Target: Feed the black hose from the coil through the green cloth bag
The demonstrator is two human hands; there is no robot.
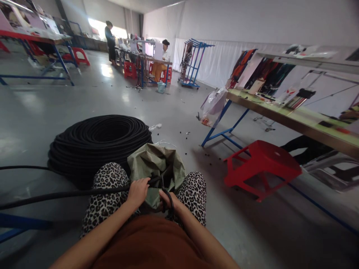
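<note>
Your left hand (138, 191) is clamped on the hose (70, 194) and your right (167, 200) on the cutters (164, 186), so a slip could nick fingers.

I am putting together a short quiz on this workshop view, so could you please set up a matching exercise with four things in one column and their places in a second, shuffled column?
Things:
1. black hose coil
2. green sack
3. red stool
4. plastic bag

Places:
A. hanging at the end of the long table
B. between the person's knees, by the left hand and right hand
C. on the floor beside the long table's blue legs
D. on the floor just beyond the person's left knee

Pairs: 1-D, 2-B, 3-C, 4-A
</note>
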